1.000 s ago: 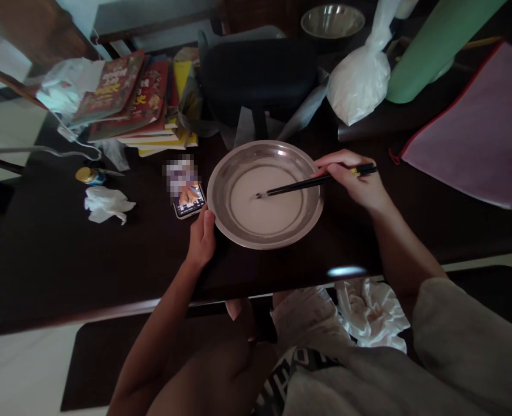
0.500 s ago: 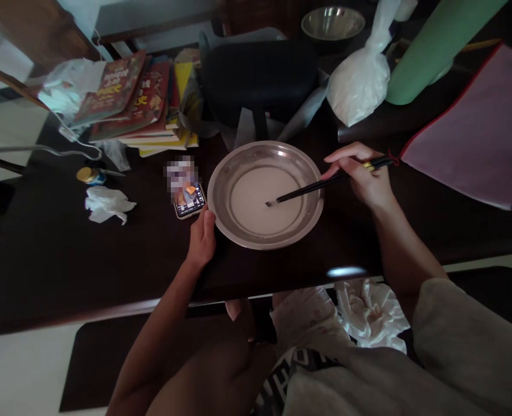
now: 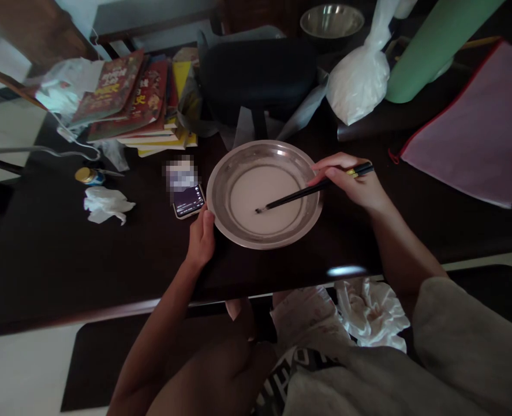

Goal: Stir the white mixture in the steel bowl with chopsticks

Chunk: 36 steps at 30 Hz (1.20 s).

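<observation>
Right hand (image 3: 359,188) pinches black chopsticks (image 3: 307,192), tips slanting left into the round steel basin's (image 3: 225,173) white batter (image 3: 260,196); left hand (image 3: 201,237) clasps its near-left rim.

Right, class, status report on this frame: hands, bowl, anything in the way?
Left hand steadying metal bowl rim. Right hand gripping chopsticks, tips in white liquid. Phone beside bowl, nothing blocking.

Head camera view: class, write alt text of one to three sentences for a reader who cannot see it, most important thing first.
A person's right hand holds black chopsticks with their tips in white liquid in a metal bowl, while the left hand grips the bowl's near rim. The bowl sits on a dark table beside a phone, stacked books and a white plastic bag.
</observation>
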### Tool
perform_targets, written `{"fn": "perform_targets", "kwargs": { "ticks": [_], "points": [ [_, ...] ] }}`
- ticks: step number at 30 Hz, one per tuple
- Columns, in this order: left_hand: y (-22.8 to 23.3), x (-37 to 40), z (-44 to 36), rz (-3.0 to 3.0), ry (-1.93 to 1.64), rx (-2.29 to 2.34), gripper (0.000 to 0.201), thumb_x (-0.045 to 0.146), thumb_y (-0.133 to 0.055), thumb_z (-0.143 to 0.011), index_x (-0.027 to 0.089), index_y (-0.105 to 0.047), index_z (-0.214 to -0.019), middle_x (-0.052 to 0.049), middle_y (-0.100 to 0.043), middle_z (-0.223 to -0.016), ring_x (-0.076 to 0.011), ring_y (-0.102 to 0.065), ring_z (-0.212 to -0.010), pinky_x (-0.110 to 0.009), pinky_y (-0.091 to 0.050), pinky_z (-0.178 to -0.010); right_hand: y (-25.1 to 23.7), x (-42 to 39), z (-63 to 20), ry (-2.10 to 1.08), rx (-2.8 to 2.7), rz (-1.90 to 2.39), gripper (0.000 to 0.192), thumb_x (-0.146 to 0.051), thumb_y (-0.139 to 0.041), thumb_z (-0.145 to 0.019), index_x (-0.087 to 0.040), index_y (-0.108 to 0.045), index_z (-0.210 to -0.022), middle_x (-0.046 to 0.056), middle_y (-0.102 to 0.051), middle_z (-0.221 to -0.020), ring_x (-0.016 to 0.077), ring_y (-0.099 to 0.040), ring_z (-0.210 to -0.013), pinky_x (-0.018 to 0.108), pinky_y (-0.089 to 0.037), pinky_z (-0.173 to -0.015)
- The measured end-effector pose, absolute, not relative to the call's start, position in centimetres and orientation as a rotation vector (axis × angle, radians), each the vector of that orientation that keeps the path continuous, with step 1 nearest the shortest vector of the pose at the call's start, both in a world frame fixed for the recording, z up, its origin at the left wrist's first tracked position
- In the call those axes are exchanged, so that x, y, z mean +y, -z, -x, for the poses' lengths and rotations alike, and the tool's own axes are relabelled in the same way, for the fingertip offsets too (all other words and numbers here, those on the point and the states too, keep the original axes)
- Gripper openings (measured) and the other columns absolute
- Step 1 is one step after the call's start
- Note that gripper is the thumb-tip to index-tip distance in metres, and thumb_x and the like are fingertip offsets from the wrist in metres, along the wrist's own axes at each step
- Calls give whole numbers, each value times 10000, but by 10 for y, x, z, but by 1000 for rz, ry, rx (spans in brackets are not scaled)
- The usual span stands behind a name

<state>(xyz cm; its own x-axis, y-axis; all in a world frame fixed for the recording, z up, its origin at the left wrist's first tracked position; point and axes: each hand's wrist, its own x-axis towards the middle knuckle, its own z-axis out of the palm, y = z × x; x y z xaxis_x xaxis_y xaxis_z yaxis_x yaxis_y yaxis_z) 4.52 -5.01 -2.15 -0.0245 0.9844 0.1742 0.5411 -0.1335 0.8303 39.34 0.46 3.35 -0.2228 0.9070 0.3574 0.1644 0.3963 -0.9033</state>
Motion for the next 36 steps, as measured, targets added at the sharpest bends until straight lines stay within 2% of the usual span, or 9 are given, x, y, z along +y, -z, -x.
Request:
{"fn": "perform_targets", "kwargs": {
  "ticks": [3,8,12,17,23,29,33,36],
  "points": [
    [22,-50,-45,-1717,-1076,1588,729,690,-286,-993,132,-662,-1275,-149,-709,-1264,-265,-646,-1223,-386,-499,-1051,-34,4,-394,-884,-1611,984,229,-498,-652,-913,-314,-770,-983,3,-751,-818,185,-746,-768,371,-605,-780],
    [21,-50,-46,-1713,-1066,1601,760,703,-275,-987,119,-661,-1285,-170,-700,-1278,-282,-632,-1250,-411,-483,-1073,-34,4,-393,-904,-1596,957,240,-533,-654,-900,-329,-778,-931,-8,-738,-754,171,-725,-666,344,-589,-660],
    [21,-50,-46,-1717,-1057,1614,784,711,-269,-984,102,-651,-1298,-180,-698,-1283,-284,-645,-1232,-401,-500,-1047,-34,3,-392,-897,-1662,986,211,-501,-680,-890,-331,-783,-963,-2,-771,-840,188,-748,-791,364,-607,-772],
    [22,-50,-45,-1715,-1076,1602,733,686,-295,-994,126,-653,-1302,-157,-700,-1292,-270,-647,-1227,-382,-502,-1047,-35,4,-395,-885,-1539,950,195,-448,-649,-920,-304,-781,-928,-23,-745,-728,160,-726,-661,333,-587,-674],
    [22,-50,-44,-1721,-1049,1619,774,711,-268,-986,119,-644,-1314,-165,-688,-1316,-280,-632,-1255,-402,-490,-1057,-35,3,-393,-899,-1688,943,175,-425,-671,-916,-304,-791,-954,-4,-789,-845,171,-754,-826,333,-599,-809],
    [22,-50,-45,-1717,-1052,1599,754,708,-270,-988,127,-647,-1285,-151,-700,-1295,-275,-644,-1227,-407,-492,-1050,-32,5,-395,-922,-1584,926,209,-460,-658,-922,-294,-784,-915,-16,-771,-773,157,-745,-707,316,-594,-698],
    [23,-50,-45,-1713,-1082,1586,735,708,-282,-985,131,-663,-1233,-146,-725,-1232,-265,-672,-1164,-394,-515,-1009,-32,4,-393,-931,-1701,958,199,-466,-671,-910,-314,-793,-952,-5,-793,-859,187,-756,-838,353,-610,-799],
    [23,-49,-46,-1715,-1100,1570,711,698,-296,-987,137,-671,-1210,-144,-725,-1230,-267,-665,-1183,-399,-510,-1024,-34,4,-394,-877,-1607,949,195,-454,-666,-917,-304,-792,-923,-4,-785,-807,180,-757,-792,348,-608,-779]
  ]
}}
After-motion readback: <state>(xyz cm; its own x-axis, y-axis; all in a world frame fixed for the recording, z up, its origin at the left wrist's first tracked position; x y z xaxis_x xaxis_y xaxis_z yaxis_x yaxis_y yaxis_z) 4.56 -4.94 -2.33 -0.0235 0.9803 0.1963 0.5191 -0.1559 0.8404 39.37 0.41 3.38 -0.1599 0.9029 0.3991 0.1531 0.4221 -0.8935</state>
